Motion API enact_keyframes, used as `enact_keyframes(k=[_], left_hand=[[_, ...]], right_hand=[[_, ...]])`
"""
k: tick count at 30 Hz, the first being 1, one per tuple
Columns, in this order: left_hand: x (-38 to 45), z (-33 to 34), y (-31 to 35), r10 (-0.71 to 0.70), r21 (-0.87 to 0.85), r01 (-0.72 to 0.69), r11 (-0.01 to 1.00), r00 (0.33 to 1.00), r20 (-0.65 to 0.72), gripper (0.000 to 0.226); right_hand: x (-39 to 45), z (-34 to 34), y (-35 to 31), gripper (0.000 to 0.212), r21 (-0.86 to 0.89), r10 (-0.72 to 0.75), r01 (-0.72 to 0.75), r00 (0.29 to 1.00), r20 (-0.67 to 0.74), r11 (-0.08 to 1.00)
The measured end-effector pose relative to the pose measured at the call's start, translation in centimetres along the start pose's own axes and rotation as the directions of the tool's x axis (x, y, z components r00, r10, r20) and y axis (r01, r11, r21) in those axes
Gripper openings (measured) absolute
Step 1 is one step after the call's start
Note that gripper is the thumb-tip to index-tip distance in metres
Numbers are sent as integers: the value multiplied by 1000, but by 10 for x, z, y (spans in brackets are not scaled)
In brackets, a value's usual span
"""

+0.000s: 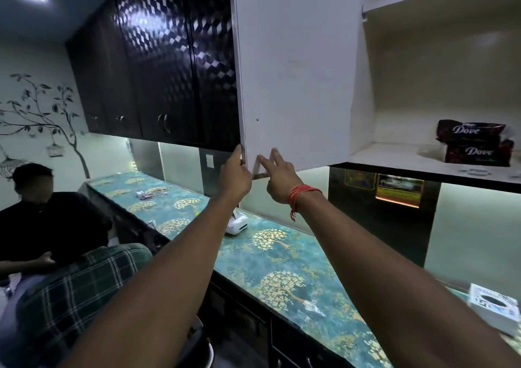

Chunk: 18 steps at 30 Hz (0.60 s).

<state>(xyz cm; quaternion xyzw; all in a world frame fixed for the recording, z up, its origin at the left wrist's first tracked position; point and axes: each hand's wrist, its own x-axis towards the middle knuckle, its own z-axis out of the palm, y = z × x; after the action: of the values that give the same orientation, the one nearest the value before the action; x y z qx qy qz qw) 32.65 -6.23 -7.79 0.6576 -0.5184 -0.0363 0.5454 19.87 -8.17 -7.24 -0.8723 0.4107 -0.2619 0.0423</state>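
An overhead cabinet door (296,71) stands swung open, its white inner face towards me. My left hand (235,171) grips the door's lower free corner, thumb up along the edge and fingers hidden behind it. Just right of it, my right hand (279,177) has straight fingers touching the door's inner face near the bottom edge; a red thread band circles that wrist. Inside the open cabinet, two dark red Dove packs (473,145) lie stacked on the lower shelf (394,156).
Closed glossy dark cabinets (158,71) run to the left. Below is a teal tree-patterned counter (282,260) with a small white device (236,224) and a white box (493,308) at the right. A person in black (42,221) sits at the left.
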Motion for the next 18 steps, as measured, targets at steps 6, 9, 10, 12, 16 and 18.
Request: enact_keyframes(k=[6, 9, 10, 12, 16, 18], left_hand=[[2, -3, -6, 35, 37, -38, 999, 996, 81, 55], [-12, -2, 21, 90, 96, -86, 992, 995, -38, 53], [-18, -1, 32, 125, 132, -111, 985, 987, -104, 57], [-31, 5, 56, 260, 136, -235, 962, 941, -216, 62], [-56, 39, 110, 400, -122, -412, 903, 910, -109, 55], [-72, 63, 140, 301, -402, -246, 882, 950, 79, 48]], right_hand=[[0, -3, -1, 72, 54, 5, -3, 999, -32, 999], [-8, -18, 6, 64, 195, 34, -2, 986, -165, 981], [-14, -24, 9, 62, 230, 53, -2, 974, -218, 973], [-28, -40, 18, 59, 272, 99, -10, 944, -316, 962], [-68, -77, 48, 58, 271, 191, -75, 880, -435, 960], [-91, -101, 69, 58, 266, 254, -140, 848, -464, 954]])
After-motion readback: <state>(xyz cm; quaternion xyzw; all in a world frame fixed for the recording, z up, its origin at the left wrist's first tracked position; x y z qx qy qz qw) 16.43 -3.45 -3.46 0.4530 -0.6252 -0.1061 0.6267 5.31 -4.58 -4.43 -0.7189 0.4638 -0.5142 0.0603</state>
